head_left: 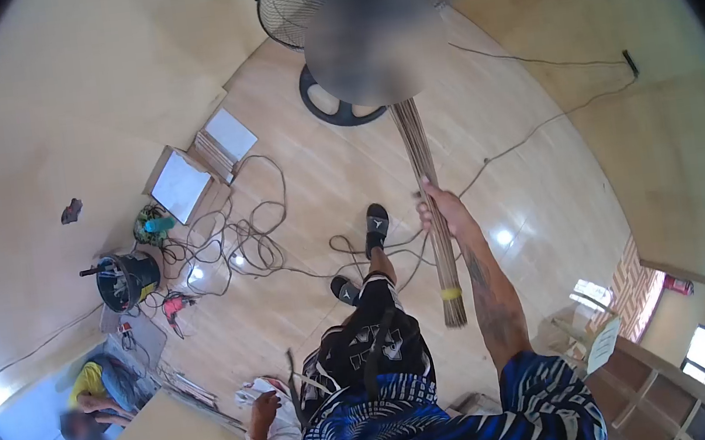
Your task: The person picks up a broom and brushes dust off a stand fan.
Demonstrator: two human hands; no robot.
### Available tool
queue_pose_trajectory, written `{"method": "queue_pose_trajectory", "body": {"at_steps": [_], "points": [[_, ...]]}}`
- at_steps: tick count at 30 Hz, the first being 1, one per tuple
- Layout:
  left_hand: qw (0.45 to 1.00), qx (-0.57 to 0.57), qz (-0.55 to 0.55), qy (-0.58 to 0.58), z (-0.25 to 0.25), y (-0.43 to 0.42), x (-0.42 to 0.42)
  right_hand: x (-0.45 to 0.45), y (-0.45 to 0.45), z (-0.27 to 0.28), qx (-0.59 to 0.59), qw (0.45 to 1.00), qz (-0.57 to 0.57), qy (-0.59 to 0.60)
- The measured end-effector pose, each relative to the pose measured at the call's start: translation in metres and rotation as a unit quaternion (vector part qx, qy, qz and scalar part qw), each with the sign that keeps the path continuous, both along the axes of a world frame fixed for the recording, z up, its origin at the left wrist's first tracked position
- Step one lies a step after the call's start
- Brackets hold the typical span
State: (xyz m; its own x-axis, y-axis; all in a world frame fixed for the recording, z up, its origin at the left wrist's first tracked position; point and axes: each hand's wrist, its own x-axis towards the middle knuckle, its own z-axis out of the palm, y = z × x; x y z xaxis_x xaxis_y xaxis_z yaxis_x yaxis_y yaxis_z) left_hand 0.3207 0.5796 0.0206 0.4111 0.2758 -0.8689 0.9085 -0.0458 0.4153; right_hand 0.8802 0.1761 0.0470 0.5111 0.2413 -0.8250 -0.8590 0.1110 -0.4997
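My right hand (445,208) is wrapped around the middle of a stick broom (444,257), a long bundle of thin brown sticks. A yellow band ties the broom near its lower end, and its far end runs under a blurred patch. Beyond that patch stands a fan (287,8) with a round wire cage and a dark ring base (324,118) on the floor. Down at my side hangs my left hand (263,411), fingers curled, with nothing visible in it. Behind it lies a pale crumpled cloth (283,431).
Loose cable (261,231) tangles across the tiled floor, passing near my feet. Along the left are boxes of tiles (181,184), a dark bucket of tools (129,281) and a red power drill (175,308). Another person (96,388) is low at the left. Wooden frames (646,391) stand lower right.
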Motion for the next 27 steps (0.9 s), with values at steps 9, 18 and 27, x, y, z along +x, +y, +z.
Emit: {"method": "queue_pose_trajectory", "body": {"at_steps": [9, 18, 27], "points": [[0.998, 0.024, 0.026, -0.048, 0.025, -0.016, 0.049, -0.108, -0.024, -0.021, -0.006, 0.994, 0.074, -0.082], [0.994, 0.068, -0.077, -0.044, 0.039, -0.017, 0.067, 0.006, 0.013, 0.016, 0.088, 0.987, 0.039, -0.129], [0.998, -0.013, -0.057, -0.011, 0.033, -0.035, 0.064, -0.01, 0.036, 0.045, 0.007, 0.994, 0.009, -0.111]]}}
